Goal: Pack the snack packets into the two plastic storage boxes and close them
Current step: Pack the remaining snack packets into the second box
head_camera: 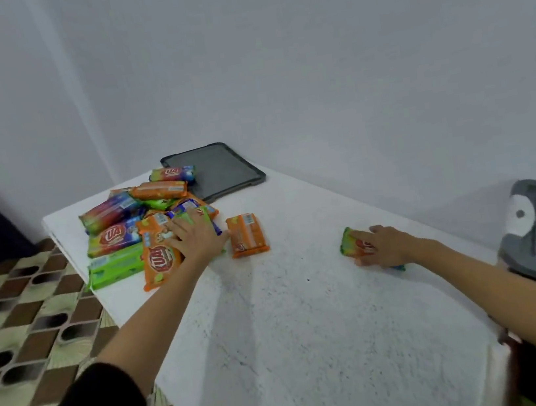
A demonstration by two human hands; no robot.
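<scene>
One head-worn camera — looking forward and down, close over the white table (310, 317).

Bare table (312, 334) between hands; packet pile (145, 223) crowds far-left corner, wall behind.

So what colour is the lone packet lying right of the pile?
Orange, seen in the head view.

Legible print: "KUA", white on red, on the front orange packet (158, 261); the same logo, seemingly cropped to "UA", on the red-and-green packet (113, 237) and far multicoloured packet (172, 174); finer print blurred.
</scene>
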